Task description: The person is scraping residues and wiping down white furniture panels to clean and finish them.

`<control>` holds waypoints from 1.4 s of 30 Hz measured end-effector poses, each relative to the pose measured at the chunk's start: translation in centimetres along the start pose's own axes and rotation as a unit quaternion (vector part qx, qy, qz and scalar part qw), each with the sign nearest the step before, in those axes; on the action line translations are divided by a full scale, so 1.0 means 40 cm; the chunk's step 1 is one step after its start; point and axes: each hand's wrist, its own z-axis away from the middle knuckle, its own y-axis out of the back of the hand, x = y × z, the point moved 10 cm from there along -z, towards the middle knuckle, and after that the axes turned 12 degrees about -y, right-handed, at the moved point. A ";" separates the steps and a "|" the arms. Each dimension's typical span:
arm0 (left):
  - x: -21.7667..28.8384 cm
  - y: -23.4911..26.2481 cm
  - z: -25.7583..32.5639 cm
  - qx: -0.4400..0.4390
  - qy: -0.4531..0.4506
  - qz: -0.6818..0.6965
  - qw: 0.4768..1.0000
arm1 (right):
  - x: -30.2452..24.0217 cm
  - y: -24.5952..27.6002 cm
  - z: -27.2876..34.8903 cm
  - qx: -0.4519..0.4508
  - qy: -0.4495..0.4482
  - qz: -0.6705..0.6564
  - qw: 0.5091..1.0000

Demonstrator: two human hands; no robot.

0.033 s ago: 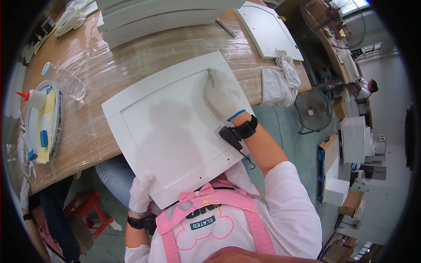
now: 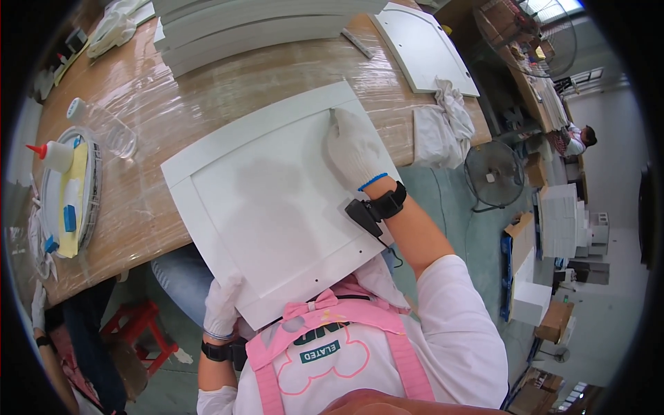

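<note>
A white framed cabinet door panel (image 2: 270, 200) lies tilted across the table's near edge and toward my lap, its recessed middle facing up. My left hand (image 2: 223, 299), in a white knit glove, is closed on the panel's near left edge, with the fingers partly hidden beneath it. Also gloved, my right hand (image 2: 353, 149) rests on the panel near the far right corner of the recess. Its fingers are curled, and a fingertip touches the inner frame edge. Whatever those fingers may hold is hidden.
Stacked white panels (image 2: 263, 34) stand at the table's far side. Another white door (image 2: 425, 48) and a crumpled white cloth (image 2: 446, 124) lie at right. Leftward are a clear bottle (image 2: 104, 128) and a round tray (image 2: 93, 200) with a red-tipped glue bottle (image 2: 58, 158). A co-worker's gloved hand (image 2: 39, 308) shows at far left.
</note>
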 end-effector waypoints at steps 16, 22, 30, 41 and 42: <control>0.000 0.001 0.000 0.000 0.007 -0.012 1.000 | 0.021 -0.016 -0.004 0.012 -0.037 0.029 0.999; 0.016 -0.023 0.000 -0.013 0.005 0.012 1.000 | 0.006 -0.015 0.000 -0.016 -0.011 0.036 0.999; 0.005 -0.005 0.004 -0.011 0.007 -0.018 1.000 | 0.007 -0.015 -0.009 -0.028 -0.063 0.079 0.995; 0.024 -0.021 0.004 -0.008 0.007 -0.011 1.000 | -0.023 -0.023 0.008 -0.013 0.037 0.072 0.997; 0.027 -0.022 0.004 -0.010 0.006 -0.007 1.000 | -0.041 -0.014 0.011 -0.034 0.037 0.024 0.998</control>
